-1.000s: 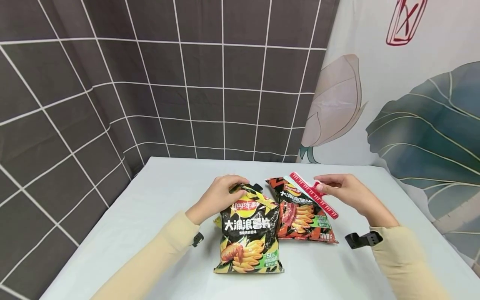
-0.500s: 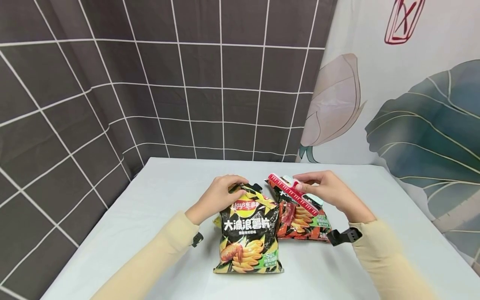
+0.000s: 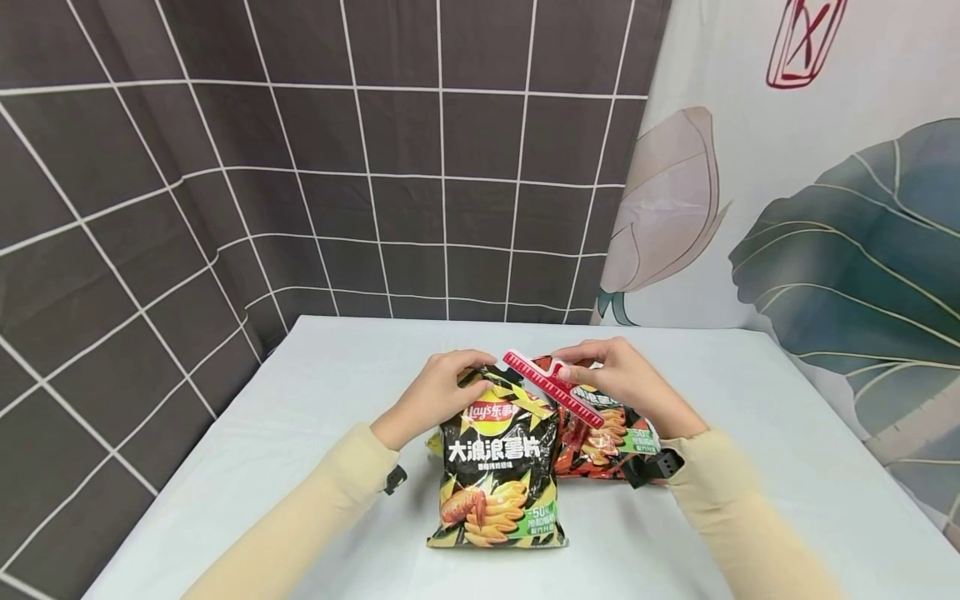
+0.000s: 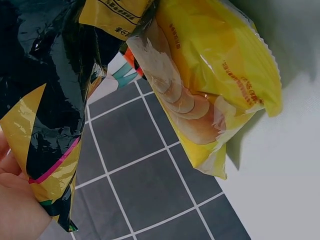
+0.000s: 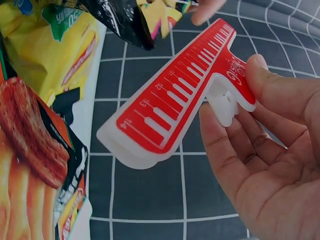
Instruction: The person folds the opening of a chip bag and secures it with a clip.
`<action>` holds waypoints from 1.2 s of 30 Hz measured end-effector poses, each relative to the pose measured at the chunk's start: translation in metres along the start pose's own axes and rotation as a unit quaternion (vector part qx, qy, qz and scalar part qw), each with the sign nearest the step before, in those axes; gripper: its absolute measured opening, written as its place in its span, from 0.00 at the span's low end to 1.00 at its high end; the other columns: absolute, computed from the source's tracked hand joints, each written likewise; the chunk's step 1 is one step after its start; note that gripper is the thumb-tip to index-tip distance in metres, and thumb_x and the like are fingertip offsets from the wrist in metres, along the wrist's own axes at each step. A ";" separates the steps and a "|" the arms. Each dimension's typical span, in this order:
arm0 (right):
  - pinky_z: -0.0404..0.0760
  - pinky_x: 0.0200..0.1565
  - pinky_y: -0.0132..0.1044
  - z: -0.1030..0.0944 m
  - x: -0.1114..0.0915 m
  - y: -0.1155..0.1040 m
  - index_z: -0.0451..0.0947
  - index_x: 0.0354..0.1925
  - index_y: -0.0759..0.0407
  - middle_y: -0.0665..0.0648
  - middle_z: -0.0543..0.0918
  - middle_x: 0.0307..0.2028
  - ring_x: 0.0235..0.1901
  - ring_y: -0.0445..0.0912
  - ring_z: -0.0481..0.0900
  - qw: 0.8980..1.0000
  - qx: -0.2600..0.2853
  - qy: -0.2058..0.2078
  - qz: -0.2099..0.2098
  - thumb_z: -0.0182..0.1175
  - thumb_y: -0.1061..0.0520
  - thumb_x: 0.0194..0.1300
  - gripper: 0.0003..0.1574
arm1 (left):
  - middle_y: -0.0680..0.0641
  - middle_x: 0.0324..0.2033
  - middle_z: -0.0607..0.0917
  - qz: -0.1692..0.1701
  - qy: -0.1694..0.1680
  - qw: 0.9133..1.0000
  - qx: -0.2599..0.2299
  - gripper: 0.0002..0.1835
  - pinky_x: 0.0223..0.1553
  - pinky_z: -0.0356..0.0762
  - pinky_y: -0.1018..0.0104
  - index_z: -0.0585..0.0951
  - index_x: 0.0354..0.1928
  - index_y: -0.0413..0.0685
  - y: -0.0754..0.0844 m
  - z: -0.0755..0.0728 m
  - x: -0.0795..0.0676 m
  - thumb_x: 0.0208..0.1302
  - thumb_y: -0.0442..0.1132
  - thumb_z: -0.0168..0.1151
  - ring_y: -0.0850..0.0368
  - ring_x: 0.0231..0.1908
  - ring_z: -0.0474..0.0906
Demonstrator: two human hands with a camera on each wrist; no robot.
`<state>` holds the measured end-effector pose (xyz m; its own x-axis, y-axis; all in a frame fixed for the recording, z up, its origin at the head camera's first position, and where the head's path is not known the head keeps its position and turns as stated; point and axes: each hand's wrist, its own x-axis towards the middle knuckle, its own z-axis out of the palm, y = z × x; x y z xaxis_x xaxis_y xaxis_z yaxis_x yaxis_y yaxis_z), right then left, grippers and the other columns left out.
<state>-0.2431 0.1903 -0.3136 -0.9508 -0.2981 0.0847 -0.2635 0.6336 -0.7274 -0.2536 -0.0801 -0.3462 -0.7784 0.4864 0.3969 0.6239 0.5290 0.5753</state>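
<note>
At its top edge, my left hand pinches a black Lay's chip bag, which stands upright toward the viewer. A red and white bag clip with ruler-like numbers is gripped by its handle in my right hand. In the right wrist view, my thumb lies on the clip's red tab and the fingers are behind the white one. The clip hangs close to the black bag's upper right corner. Behind and partly under the clip lies a red-orange chip bag, partly covered by my right hand.
A yellow chip bag lies behind the black one, mostly hidden in the head view. All the bags are on a white table. Dark grid-patterned cloth hangs at the back and left, a floral cloth at the right.
My right hand has moved left with the bag clip, from beyond the red-orange bag toward the black bag's top. The left hand and the black bag have stayed in place.
</note>
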 end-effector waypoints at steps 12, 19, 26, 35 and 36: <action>0.76 0.44 0.40 0.013 0.010 -0.002 0.84 0.50 0.56 0.54 0.87 0.39 0.37 0.45 0.78 0.999 0.025 -0.021 0.001 0.64 0.55 0.63 0.17 | 0.47 0.42 0.85 -0.019 0.007 1.000 0.002 0.22 0.50 0.78 0.57 0.78 0.57 0.45 0.002 0.001 0.001 0.60 0.38 0.67 0.55 0.43 0.79; 0.79 0.44 0.41 0.018 0.015 -0.003 0.85 0.48 0.59 0.57 0.87 0.39 0.34 0.43 0.82 0.999 0.027 -0.023 -0.014 0.64 0.58 0.62 0.15 | 0.45 0.46 0.85 -0.016 0.007 1.000 -0.002 0.22 0.54 0.77 0.56 0.78 0.57 0.44 0.001 0.001 0.001 0.60 0.37 0.66 0.53 0.48 0.80; 0.80 0.41 0.39 0.022 0.020 -0.008 0.84 0.48 0.61 0.60 0.87 0.42 0.33 0.44 0.84 0.999 0.023 -0.035 -0.023 0.64 0.59 0.61 0.17 | 0.45 0.55 0.82 -0.014 0.007 1.000 -0.007 0.22 0.59 0.74 0.54 0.78 0.58 0.45 0.001 0.001 0.001 0.60 0.36 0.66 0.50 0.57 0.77; 0.80 0.38 0.37 0.030 0.026 -0.012 0.84 0.47 0.62 0.62 0.87 0.43 0.32 0.43 0.84 0.999 0.014 -0.041 -0.025 0.64 0.60 0.61 0.15 | 0.46 0.54 0.81 -0.003 -0.019 1.000 -0.021 0.24 0.55 0.76 0.57 0.77 0.59 0.47 0.000 0.000 0.000 0.59 0.35 0.66 0.53 0.53 0.78; 0.80 0.38 0.37 0.030 0.027 -0.011 0.84 0.47 0.63 0.63 0.87 0.43 0.32 0.43 0.84 0.999 0.015 -0.043 -0.026 0.64 0.61 0.61 0.15 | 0.46 0.54 0.81 -0.001 -0.022 1.000 -0.022 0.25 0.55 0.76 0.57 0.77 0.60 0.47 0.000 0.000 0.000 0.59 0.34 0.66 0.53 0.53 0.78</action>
<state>-0.2609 0.1535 -0.3236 -0.9182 -0.3907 0.0654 -0.3061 0.5949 -0.7432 -0.2539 -0.0802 -0.3461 -0.7757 0.5158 0.3636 0.6173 0.5003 0.6072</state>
